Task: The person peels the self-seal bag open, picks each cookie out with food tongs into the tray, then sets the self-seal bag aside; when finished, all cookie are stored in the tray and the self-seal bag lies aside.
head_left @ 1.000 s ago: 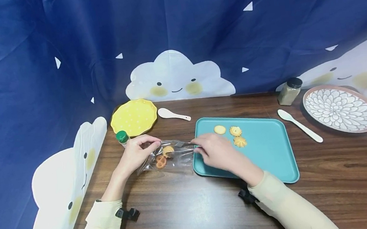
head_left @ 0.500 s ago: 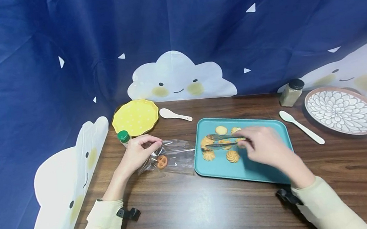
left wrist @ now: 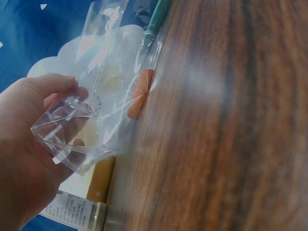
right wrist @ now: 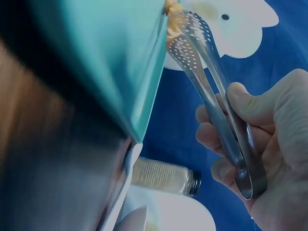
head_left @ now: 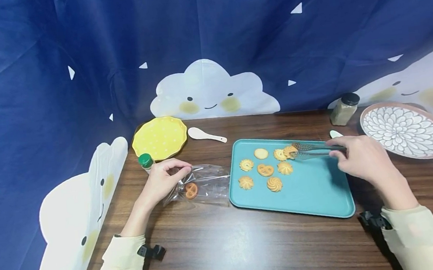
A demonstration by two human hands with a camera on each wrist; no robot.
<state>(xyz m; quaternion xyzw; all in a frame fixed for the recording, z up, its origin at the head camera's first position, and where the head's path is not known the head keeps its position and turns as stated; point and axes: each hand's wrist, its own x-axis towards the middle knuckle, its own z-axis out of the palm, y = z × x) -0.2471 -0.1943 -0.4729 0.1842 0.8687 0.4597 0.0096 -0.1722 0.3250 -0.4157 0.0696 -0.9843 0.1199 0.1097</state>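
Observation:
My left hand [head_left: 164, 180] pinches a clear plastic bag [head_left: 211, 184] between thumb and fingers. Inside the bag lies one brown pretzel-shaped cookie [head_left: 191, 190], which shows edge-on in the left wrist view. Metal tongs [right wrist: 226, 120] with perforated tips are gripped in my right hand [head_left: 365, 159]. Their tips hold a golden cookie [head_left: 290, 152] over the teal tray [head_left: 310, 195], against or just beside a flower-shaped cookie [head_left: 280, 154]. Several other cookies lie on the tray's left half, among them a pretzel-shaped cookie [head_left: 265, 170] and a swirled cookie [head_left: 274, 184].
A yellow plate [head_left: 159, 139], a white spoon [head_left: 205, 135] and a green-capped bottle [head_left: 146, 161] stand at the back left. Back right are a black-lidded jar [head_left: 344, 109], a partly hidden spoon [head_left: 335, 134] and a petal-patterned plate [head_left: 404, 130].
My right hand has moved right from the bag to the tray with the tongs, carrying a golden cookie out of the bag. The left hand keeps its hold on the bag.

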